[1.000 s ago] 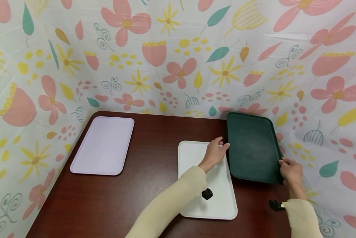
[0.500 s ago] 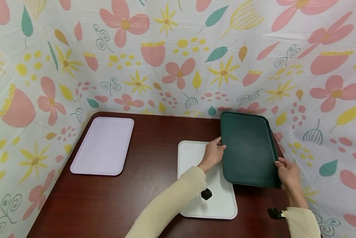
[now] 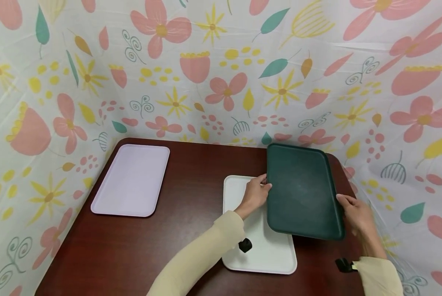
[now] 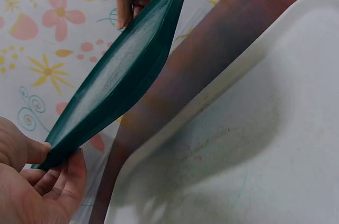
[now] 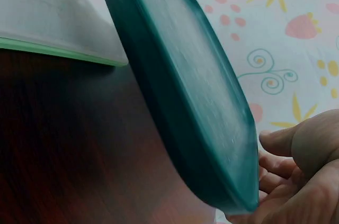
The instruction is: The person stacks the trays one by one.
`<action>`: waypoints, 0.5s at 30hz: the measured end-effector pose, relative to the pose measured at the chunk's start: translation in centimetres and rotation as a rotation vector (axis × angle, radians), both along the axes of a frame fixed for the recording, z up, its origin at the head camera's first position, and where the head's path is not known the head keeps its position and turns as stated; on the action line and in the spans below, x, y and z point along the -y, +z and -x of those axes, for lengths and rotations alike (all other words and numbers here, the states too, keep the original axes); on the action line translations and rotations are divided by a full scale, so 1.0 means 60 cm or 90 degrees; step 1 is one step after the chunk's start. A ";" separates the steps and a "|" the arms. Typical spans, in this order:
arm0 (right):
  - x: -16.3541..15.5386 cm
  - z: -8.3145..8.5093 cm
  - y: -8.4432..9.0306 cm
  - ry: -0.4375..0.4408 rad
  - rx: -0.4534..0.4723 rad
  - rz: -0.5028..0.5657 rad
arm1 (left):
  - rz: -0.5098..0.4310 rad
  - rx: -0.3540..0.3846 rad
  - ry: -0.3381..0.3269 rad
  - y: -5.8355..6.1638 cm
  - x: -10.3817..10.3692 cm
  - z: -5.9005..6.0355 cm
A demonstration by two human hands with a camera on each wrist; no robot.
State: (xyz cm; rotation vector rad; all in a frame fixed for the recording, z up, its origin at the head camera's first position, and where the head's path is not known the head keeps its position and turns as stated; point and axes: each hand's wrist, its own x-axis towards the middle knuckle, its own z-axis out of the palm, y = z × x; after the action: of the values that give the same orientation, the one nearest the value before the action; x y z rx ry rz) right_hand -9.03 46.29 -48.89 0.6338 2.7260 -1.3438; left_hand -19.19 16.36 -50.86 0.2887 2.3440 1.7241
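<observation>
A dark green rectangular tray (image 3: 302, 189) is raised above the table, tilted, its left part overlapping the white tray (image 3: 270, 255) in the head view. My left hand (image 3: 254, 194) pinches its left edge; in the left wrist view the thumb (image 4: 37, 151) lies on the rim and the fingers are curled underneath. At the opposite edge, my right hand (image 3: 359, 213) grips the rim, thumb on top and fingers below, as the right wrist view shows from close up. The white tray lies flat beneath my left forearm, partly hidden by the sleeve and the green tray.
A pale lavender tray (image 3: 132, 181) lies flat at the left of the dark red-brown table (image 3: 191, 197). Flower-printed cloth (image 3: 221, 82) hangs close along the back and both sides. Small black devices (image 3: 245, 245) sit at both wrists.
The green tray has moved left and toward me, over part of the white tray. My left hand, earlier apart from it, now grips its left edge; the right hand keeps its hold.
</observation>
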 end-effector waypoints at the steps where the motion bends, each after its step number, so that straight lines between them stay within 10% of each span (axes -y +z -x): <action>1: -0.001 0.000 0.002 0.011 0.005 -0.001 | -0.001 -0.003 -0.003 0.002 0.007 -0.002; 15: 0.029 0.012 -0.002 0.094 -0.050 0.072 | -0.053 -0.006 -0.026 0.035 0.090 -0.037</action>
State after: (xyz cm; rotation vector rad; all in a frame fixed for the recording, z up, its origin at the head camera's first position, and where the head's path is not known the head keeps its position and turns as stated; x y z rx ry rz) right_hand -9.73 44.55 -49.03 0.3719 2.6712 -1.5027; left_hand -16.95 10.96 -48.74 0.3576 2.2597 1.8085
